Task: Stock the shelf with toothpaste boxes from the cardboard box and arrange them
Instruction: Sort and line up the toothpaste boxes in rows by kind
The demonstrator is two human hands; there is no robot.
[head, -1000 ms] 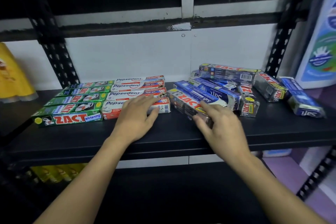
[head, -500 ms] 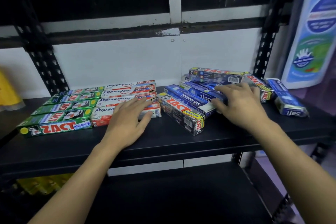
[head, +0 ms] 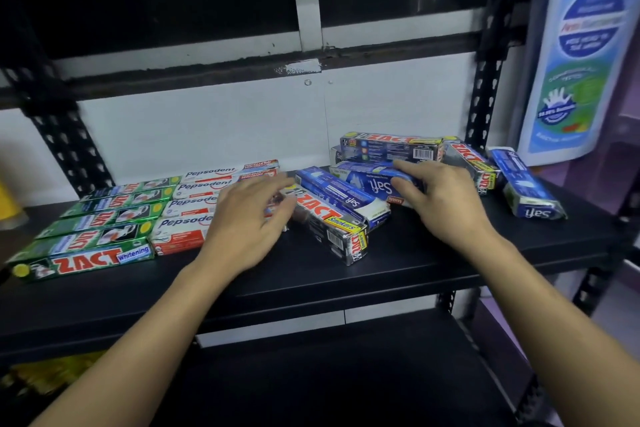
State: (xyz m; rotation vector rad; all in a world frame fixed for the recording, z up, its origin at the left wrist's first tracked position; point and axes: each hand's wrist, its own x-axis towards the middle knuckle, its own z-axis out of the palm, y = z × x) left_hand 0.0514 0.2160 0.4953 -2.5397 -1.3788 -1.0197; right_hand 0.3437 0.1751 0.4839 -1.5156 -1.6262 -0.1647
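We see green Zact boxes (head: 86, 258) with red letters, white and red Pepsodent boxes (head: 194, 208), blue Safi boxes (head: 370, 184) and a black Zact Smokers box (head: 329, 222) with yellow label, on a black shelf (head: 450, 263).

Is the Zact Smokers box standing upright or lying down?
Lying down: the Zact Smokers box rests on a long side on the black shelf, angled, with one end toward the camera.

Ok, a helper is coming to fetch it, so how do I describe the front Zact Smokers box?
On the black shelf, look right of the white Pepsodent boxes, at the loose pile. The Zact Smokers box lies angled, its end nearest the shelf's front edge. Unlike the blue Safi boxes behind it, it is dark with red lettering.
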